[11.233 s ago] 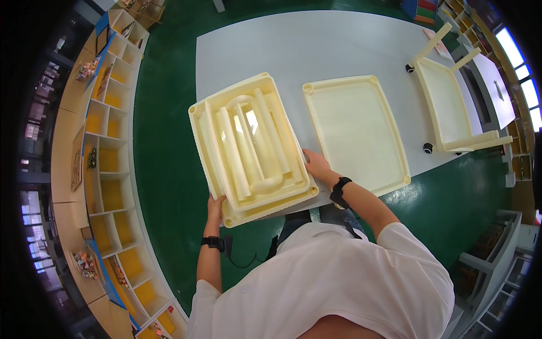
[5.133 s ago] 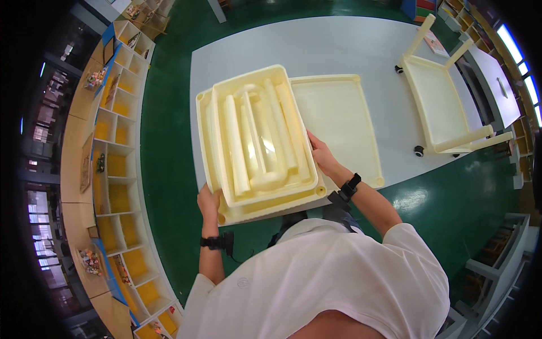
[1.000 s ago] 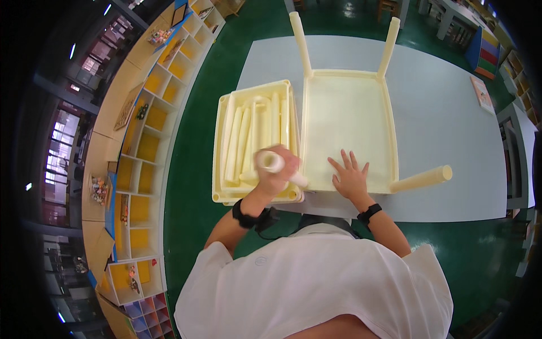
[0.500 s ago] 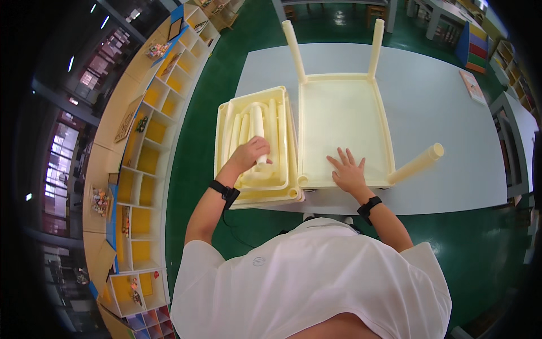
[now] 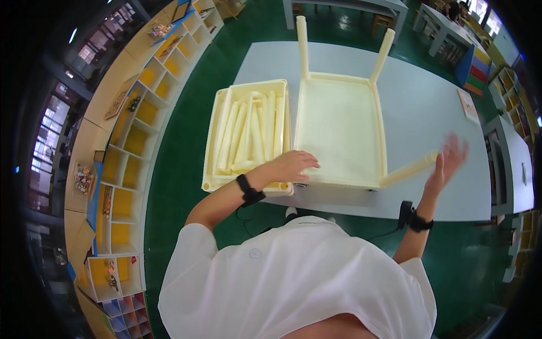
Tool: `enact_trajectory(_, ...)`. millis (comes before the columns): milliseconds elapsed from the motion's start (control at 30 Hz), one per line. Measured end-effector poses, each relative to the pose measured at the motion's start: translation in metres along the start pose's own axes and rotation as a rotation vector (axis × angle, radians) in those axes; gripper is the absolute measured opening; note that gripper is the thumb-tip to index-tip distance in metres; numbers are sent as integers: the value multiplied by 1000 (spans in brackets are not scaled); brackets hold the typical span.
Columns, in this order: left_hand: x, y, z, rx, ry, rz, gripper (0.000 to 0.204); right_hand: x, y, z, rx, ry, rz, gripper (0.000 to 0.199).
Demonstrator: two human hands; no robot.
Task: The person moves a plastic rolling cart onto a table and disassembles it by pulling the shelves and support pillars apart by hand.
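A cream plastic shelf tray lies on the table, with tubular legs standing out of three corners. My left hand is laid over its near-left corner, fingers stretched and nothing seen in them; the corner itself is hidden. Beside the free end of the near-right leg, my right hand is raised with fingers apart, slightly smeared by motion. Whether its thumb touches that leg I cannot tell. To the left sits a second cream tray holding several loose tubes, partly under my left forearm.
The grey table carries a thin book near its right edge. A long cubby shelf with yellow backs runs along the left. Another table stands beyond the far edge. The floor is green.
My left hand has let go of a tube in the left tray and moved right to the shelf tray's corner. My right hand has left the tray's surface and moved right to the leg's end.
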State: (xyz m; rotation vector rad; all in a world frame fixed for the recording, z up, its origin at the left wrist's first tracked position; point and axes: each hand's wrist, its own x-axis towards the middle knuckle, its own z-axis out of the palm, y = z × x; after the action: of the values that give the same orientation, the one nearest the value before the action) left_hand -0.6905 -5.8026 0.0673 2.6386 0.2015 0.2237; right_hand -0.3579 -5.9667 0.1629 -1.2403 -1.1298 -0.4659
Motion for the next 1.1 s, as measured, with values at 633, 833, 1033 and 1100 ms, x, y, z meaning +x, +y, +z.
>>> enact_trajectory(633,74,56,-11,-404,-20,78,43,-68,-76,-1,734,-749,629,52)
enact_trajectory(833,69,124,-36,-1182,363,79,28,-109,-33,32,102,-891,221,73)
enact_trajectory(1033,48,108,-37,-1033,672,-244,21,-137,52,19,-460,-983,366,57)
enact_trajectory(1100,49,106,-37,-971,852,-288,21,-147,68,15,-750,-1133,291,53)
